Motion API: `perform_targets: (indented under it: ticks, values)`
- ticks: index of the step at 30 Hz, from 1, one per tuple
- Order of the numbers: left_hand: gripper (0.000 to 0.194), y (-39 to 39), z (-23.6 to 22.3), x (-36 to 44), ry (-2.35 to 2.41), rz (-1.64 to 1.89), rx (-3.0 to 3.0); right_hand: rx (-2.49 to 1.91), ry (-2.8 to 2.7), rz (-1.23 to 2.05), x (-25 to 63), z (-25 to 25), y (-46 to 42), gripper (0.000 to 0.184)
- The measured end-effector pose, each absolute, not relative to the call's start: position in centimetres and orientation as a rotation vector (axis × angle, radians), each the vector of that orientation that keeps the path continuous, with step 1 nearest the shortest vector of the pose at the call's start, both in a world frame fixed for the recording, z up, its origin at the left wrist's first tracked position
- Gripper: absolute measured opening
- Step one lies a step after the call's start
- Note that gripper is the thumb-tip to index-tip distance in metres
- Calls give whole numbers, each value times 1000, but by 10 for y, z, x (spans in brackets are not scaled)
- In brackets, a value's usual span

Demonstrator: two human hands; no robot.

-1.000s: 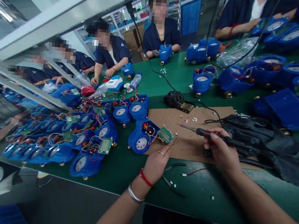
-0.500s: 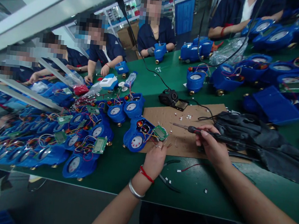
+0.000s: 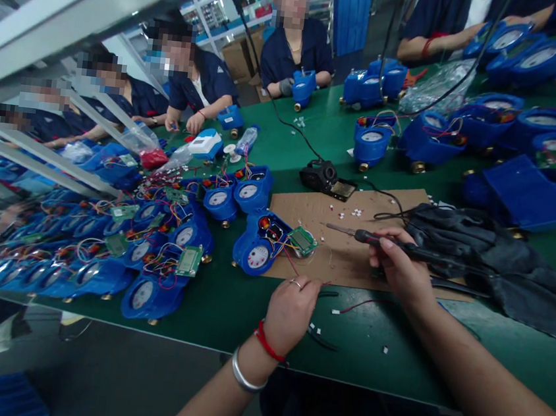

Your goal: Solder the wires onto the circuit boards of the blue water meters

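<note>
My right hand (image 3: 401, 264) grips a soldering iron (image 3: 365, 237) by its dark handle, its thin tip pointing left over a brown cardboard sheet (image 3: 346, 268). Below the sheet's left part, my left hand (image 3: 292, 309) has its fingers pinched on a thin red wire (image 3: 293, 261) that runs up towards a green circuit board (image 3: 303, 240) with a grey display. Colored wires join this board to an open blue water meter (image 3: 256, 259) with a round white dial. The iron's tip is apart from the board. Pliers (image 3: 321, 338) lie partly hidden behind my left hand.
Rows of blue meters (image 3: 87, 274) fill the table's left side, and more (image 3: 434, 142) stand at the right. A black soldering stand (image 3: 318, 174) sits behind the cardboard. Dark cloth (image 3: 458, 237) lies to the right. Several people sit across the green table (image 3: 421, 355).
My left hand has drawn down and away from the circuit board, and the red wire now shows stretched between them. The iron stays over the cardboard. The view has shifted slightly.
</note>
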State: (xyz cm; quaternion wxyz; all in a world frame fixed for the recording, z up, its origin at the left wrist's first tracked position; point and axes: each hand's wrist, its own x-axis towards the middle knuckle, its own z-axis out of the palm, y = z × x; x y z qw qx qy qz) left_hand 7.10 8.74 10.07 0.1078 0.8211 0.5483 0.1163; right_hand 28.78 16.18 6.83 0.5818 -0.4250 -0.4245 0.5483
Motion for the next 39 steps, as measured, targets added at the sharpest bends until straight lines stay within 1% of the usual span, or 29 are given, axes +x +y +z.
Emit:
perform_targets:
  ticks: [3, 6, 9, 13, 20, 25, 27, 30, 35, 39]
  values:
    - [19, 89, 101, 70, 1629, 560, 2122, -985, -980, 1285, 288, 70, 161, 15]
    - [15, 92, 100, 69, 1574, 767, 1640, -984, -969, 1289, 287, 70, 161, 15]
    - [14, 97, 99, 68, 1472, 870, 1226, -998, -966, 1282, 287, 69, 161, 16]
    - [16, 101, 100, 67, 1387, 933, 1034, -1022, -987, 1272, 287, 68, 162, 18]
    - [16, 99, 94, 67, 1385, 1022, 1078, -1044, -1018, 1246, 286, 69, 161, 18]
    - [9, 95, 95, 66, 1382, 1085, 1382, -1032, -1012, 1266, 286, 69, 160, 17]
    - [5, 96, 97, 66, 1435, 1092, 1581, -1024, -1010, 1270, 285, 70, 160, 17]
    - [9, 104, 98, 66, 1528, 1157, 1797, -1021, -1014, 1267, 284, 70, 160, 17]
    - [7, 125, 85, 69, 1718, 1269, 1832, -1041, -1024, 1266, 283, 71, 160, 17]
    - [6, 130, 71, 69, 1783, 1294, 1892, -1047, -1035, 1269, 284, 69, 160, 18]
